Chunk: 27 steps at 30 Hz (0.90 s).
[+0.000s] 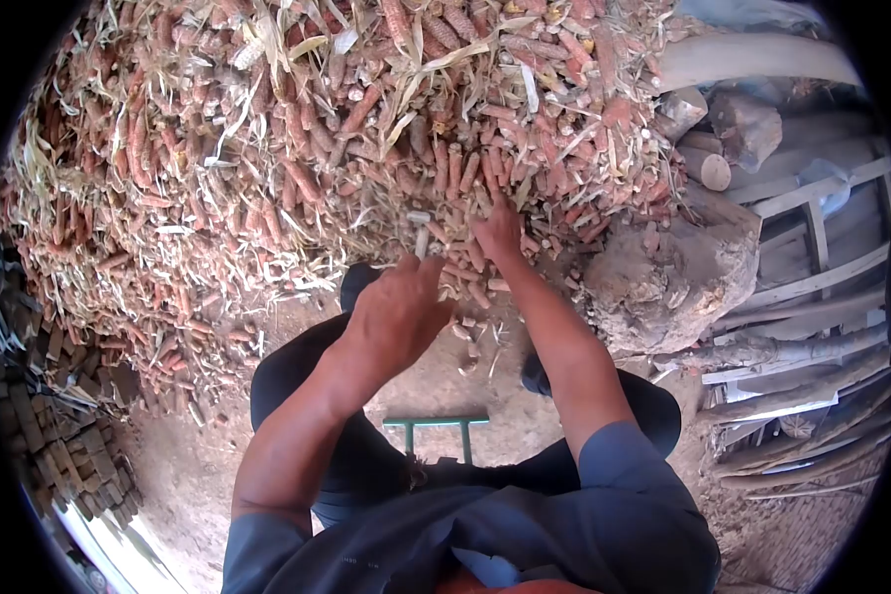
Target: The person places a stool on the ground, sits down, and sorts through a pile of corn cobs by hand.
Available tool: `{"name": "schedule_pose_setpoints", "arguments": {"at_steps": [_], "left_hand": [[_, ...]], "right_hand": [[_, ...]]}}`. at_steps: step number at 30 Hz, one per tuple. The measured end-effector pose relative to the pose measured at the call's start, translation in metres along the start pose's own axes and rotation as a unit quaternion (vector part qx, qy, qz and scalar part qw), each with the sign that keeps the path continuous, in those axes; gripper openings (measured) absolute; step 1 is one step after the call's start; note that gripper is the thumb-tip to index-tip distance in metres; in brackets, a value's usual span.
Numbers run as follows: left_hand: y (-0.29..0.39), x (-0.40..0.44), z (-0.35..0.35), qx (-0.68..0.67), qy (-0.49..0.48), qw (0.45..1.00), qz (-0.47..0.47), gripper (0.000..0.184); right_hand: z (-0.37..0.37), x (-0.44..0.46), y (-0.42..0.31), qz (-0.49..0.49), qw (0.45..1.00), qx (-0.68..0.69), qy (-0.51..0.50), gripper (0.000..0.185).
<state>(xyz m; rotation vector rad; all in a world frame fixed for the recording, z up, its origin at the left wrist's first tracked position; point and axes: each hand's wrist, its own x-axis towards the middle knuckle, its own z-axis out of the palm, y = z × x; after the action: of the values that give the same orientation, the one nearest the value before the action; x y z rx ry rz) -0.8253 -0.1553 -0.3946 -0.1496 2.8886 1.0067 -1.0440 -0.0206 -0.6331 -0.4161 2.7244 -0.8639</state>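
A large heap of reddish corn cobs [297, 178] mixed with pale dry husks fills the upper part of the view. My right hand [498, 230] reaches down to the heap's near edge, fingers pointing at several upright cobs [455, 170]; its fingertips are too small to make out whether they grip one. My left hand [402, 302] is raised nearer to me, fingers curled, with a pale cob piece [422, 241] at its fingertips. Whether the fingers close on that piece is blurred.
A big rough stump [668, 272] stands right of the heap, with cut logs [708, 166] behind it. Wooden poles and frames [812, 386] lie at the right. Stacked blocks [64, 445] are at lower left. A green metal frame [436, 422] is between my legs.
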Motion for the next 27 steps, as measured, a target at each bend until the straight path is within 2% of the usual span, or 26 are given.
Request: {"name": "schedule_pose_setpoints", "arguments": {"at_steps": [4, 6, 7, 13, 15, 17, 18, 21, 22, 27], "left_hand": [[-0.001, -0.001, 0.0, -0.019, -0.008, 1.0, 0.012, 0.05], [0.001, 0.0, -0.001, -0.011, -0.001, 1.0, 0.022, 0.055], [0.002, 0.001, -0.003, -0.011, -0.004, 1.0, 0.025, 0.055], [0.007, 0.0, -0.011, -0.023, -0.024, 0.999, 0.002, 0.056], [0.008, 0.0, -0.012, -0.026, -0.023, 0.999, 0.004, 0.056], [0.008, 0.0, -0.013, -0.03, -0.023, 0.999, 0.008, 0.056], [0.008, 0.0, -0.013, -0.031, -0.028, 0.999, 0.01, 0.056], [0.009, 0.001, -0.015, -0.038, -0.042, 0.998, 0.002, 0.057], [0.01, 0.0, -0.015, -0.042, -0.049, 0.998, -0.009, 0.057], [0.013, 0.002, -0.016, -0.044, -0.053, 0.998, -0.008, 0.056]], "right_hand": [[0.013, 0.03, -0.025, 0.017, 0.999, -0.037, 0.023, 0.086], [0.027, 0.053, -0.023, -0.036, 0.996, -0.027, 0.073, 0.096], [0.031, 0.063, -0.024, -0.033, 0.996, -0.026, 0.075, 0.096], [0.039, 0.087, -0.049, 0.025, 0.998, -0.046, 0.018, 0.114], [0.042, 0.091, -0.047, 0.02, 0.999, -0.033, 0.009, 0.114], [0.044, 0.089, -0.048, -0.011, 0.994, -0.106, -0.002, 0.109], [0.044, 0.089, -0.051, -0.009, 0.989, -0.147, -0.022, 0.114], [0.056, 0.092, -0.044, -0.046, 0.984, -0.171, -0.01, 0.112], [0.063, 0.092, -0.039, -0.058, 0.984, -0.165, 0.011, 0.11], [0.05, 0.088, -0.05, -0.044, 0.991, -0.124, -0.02, 0.108]]}}
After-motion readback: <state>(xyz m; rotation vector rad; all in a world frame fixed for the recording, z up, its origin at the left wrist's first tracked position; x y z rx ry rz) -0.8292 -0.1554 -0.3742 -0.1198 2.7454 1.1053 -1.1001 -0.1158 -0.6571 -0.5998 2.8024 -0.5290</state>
